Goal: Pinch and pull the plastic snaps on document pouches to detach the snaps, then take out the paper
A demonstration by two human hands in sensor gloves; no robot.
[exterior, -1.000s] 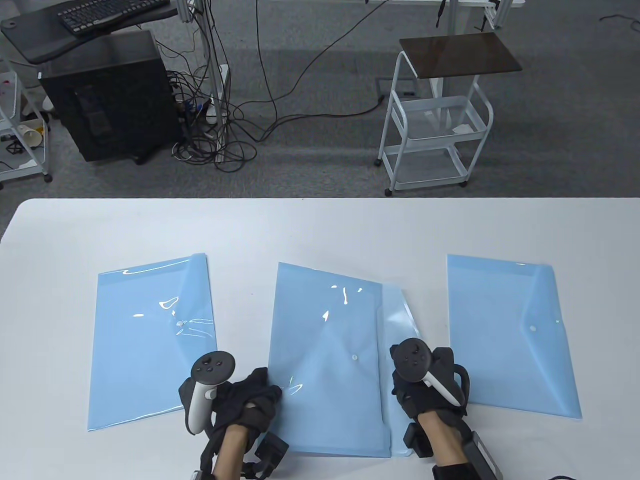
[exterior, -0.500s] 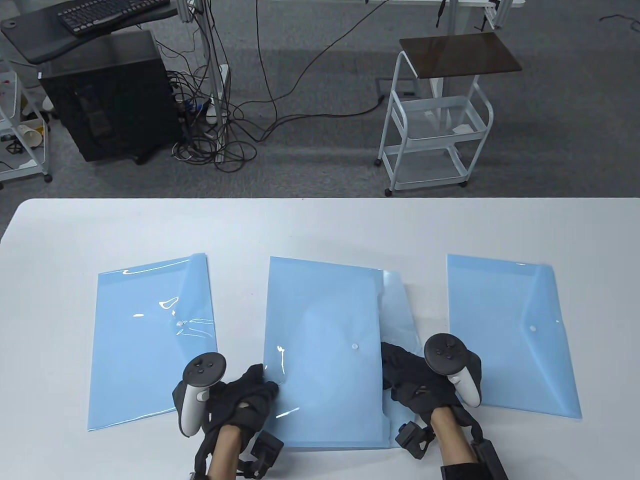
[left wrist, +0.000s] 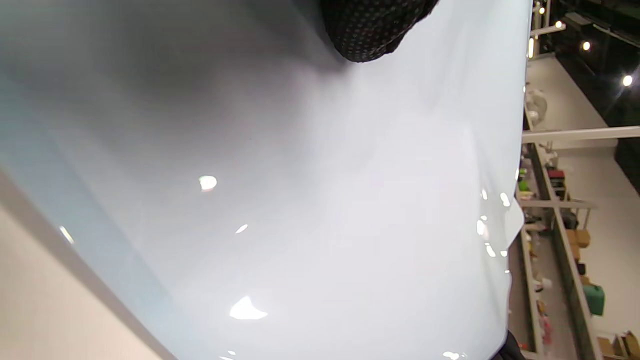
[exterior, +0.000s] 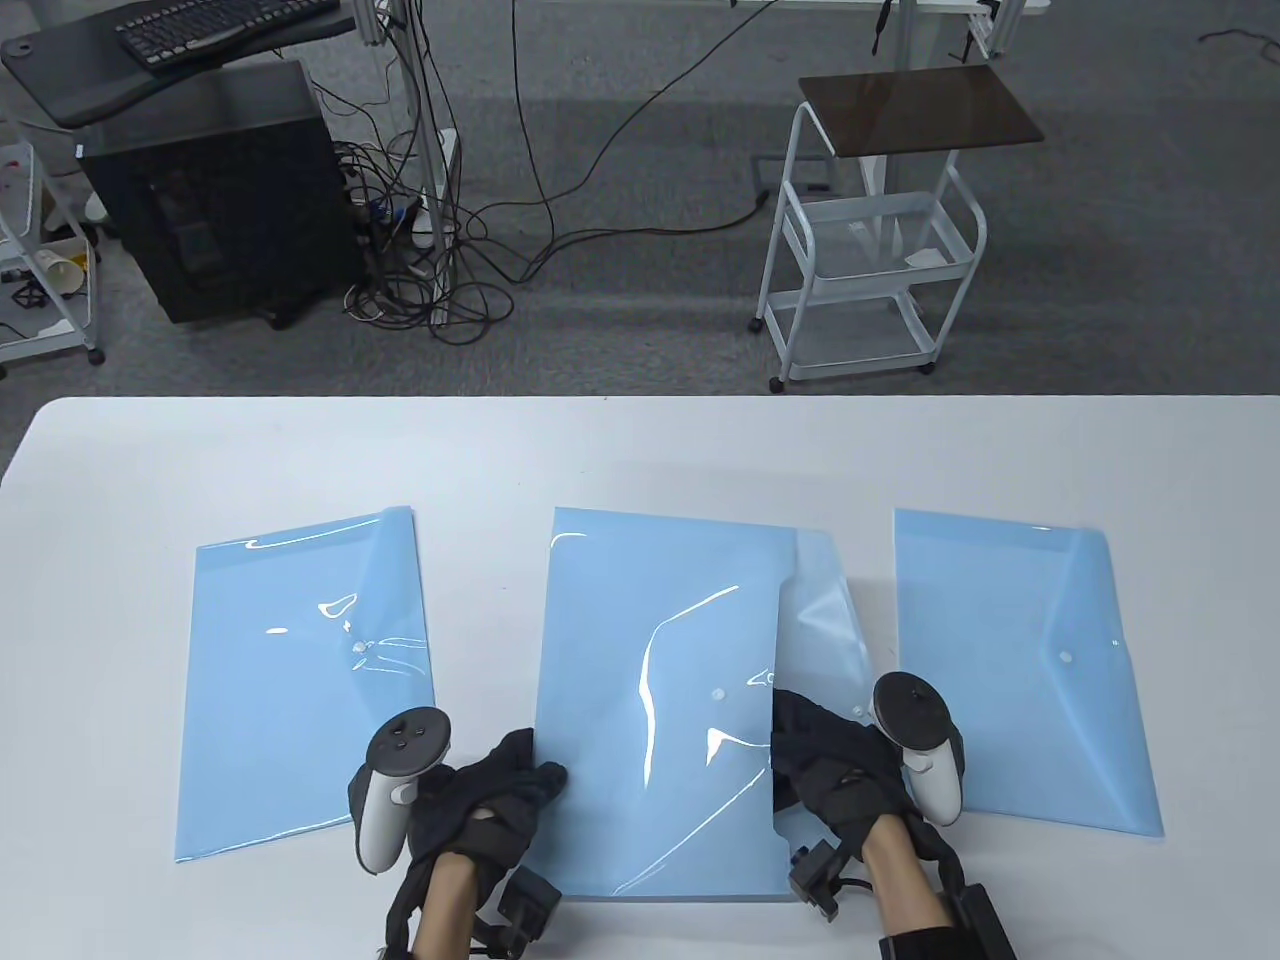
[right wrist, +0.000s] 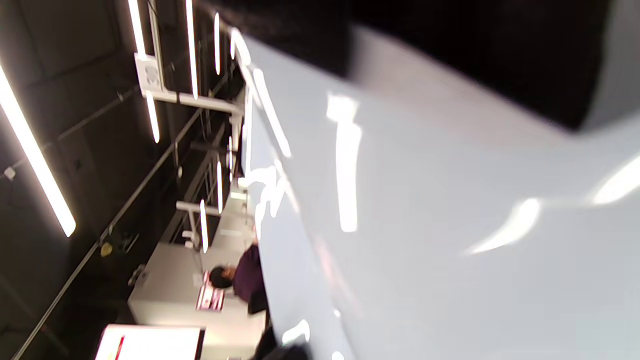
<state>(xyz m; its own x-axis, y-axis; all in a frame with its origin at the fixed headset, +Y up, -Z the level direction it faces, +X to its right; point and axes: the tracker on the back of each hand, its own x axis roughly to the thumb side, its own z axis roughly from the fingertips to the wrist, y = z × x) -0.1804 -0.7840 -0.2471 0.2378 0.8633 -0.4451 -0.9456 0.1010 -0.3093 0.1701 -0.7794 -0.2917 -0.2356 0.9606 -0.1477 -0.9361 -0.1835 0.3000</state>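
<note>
mid pouch (exterior: 660,690): long axis near-far, flap side right
L hand (exterior: 500,790): grip pinching pouch's left edge
R hand (exterior: 830,770): grip state can't tell, at flap
desk (exterior: 640,450): white; grey carpet, white cart (exterior: 870,250) beyond

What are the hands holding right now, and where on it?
The left hand grips the middle pouch at its left edge; the right hand at its right edge.
</note>
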